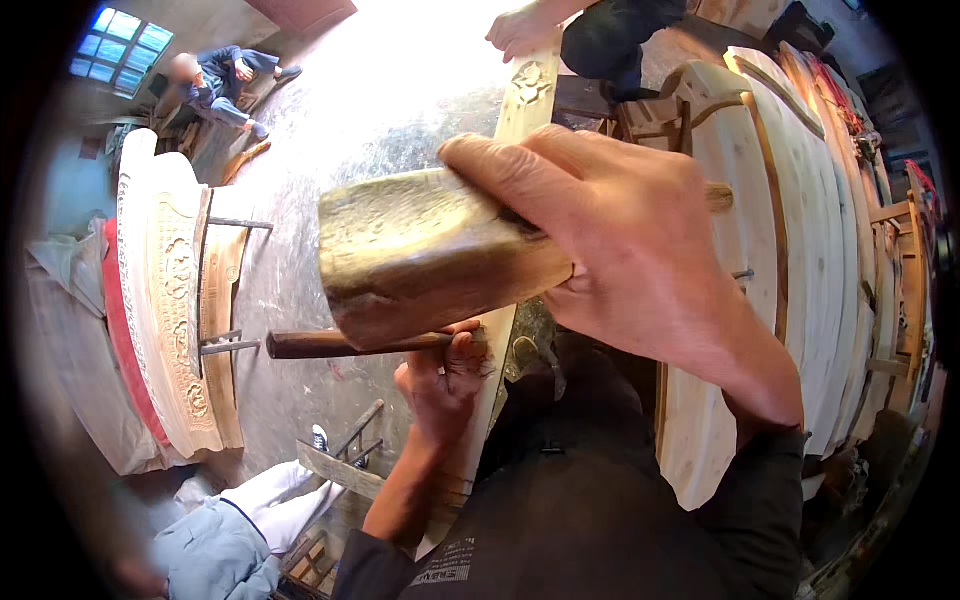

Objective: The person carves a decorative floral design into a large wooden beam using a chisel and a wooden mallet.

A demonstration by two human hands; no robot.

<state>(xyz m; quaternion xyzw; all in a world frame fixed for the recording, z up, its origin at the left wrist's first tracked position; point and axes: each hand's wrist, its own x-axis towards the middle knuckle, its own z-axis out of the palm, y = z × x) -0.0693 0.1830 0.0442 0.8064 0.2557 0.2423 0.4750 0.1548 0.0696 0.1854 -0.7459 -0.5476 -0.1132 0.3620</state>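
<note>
A worn wooden mallet point(430, 255) fills the middle of the view, its handle gripped by my right hand point(645, 240). Beneath and behind the mallet head, my left hand point(440, 385) is closed round a chisel point(305, 345) with a dark wooden handle. The handle points left; the blade end lies hidden at my fingers. My left hand rests at a long pale board point(500, 340) running from far to near, partly covered by the mallet and my right hand. At its far end shows a carved motif point(530, 84). I cannot tell whether the mallet touches the chisel.
Another person's hand point(520, 32) is on the board's far end. Carved panels point(180, 300) stand at left; large pale wooden panels point(800, 250) stack at right. One person point(225, 85) sits far left; another in a light blue jacket point(220, 550) sits near left beside a wooden bench point(340, 470).
</note>
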